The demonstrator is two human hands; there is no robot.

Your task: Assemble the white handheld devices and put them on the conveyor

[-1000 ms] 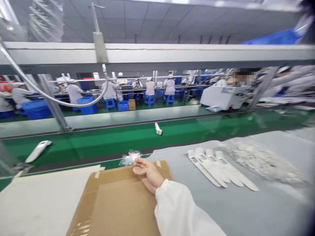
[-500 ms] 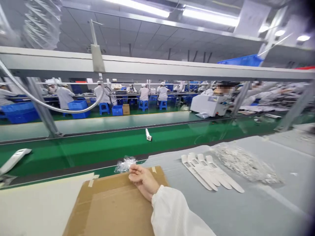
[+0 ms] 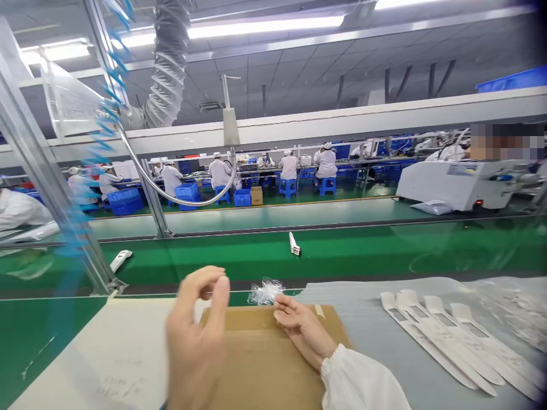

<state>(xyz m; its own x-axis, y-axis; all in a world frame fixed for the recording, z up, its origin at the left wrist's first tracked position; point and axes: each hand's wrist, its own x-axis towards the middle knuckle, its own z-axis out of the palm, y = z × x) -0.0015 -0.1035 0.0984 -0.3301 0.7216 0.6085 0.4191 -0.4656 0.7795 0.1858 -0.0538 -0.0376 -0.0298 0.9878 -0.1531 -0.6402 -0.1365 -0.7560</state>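
My left hand (image 3: 196, 330) is raised above the edge of a brown cardboard sheet (image 3: 265, 359), its thumb and fingers curled close together, with nothing visible between them. My right hand (image 3: 301, 330) rests on the cardboard, its fingertips pinching a crumpled scrap of clear plastic (image 3: 265, 292). Several long white perforated strips (image 3: 444, 336) lie side by side on a grey mat (image 3: 367, 296) to the right of my right hand. Beyond them is a translucent bag (image 3: 513, 293) of small white pieces, partly cut off by the frame.
A white sheet (image 3: 119, 353) lies left of the cardboard. Ahead runs a green conveyor belt (image 3: 342, 256) carrying white items (image 3: 292, 244). A metal upright (image 3: 55, 199) stands at left. Co-workers sit at a far line among blue crates (image 3: 123, 202).
My left hand has come into view at the lower left. The view has tilted upward and swung, moving the strips toward the right. My right hand stays at the plastic scrap.
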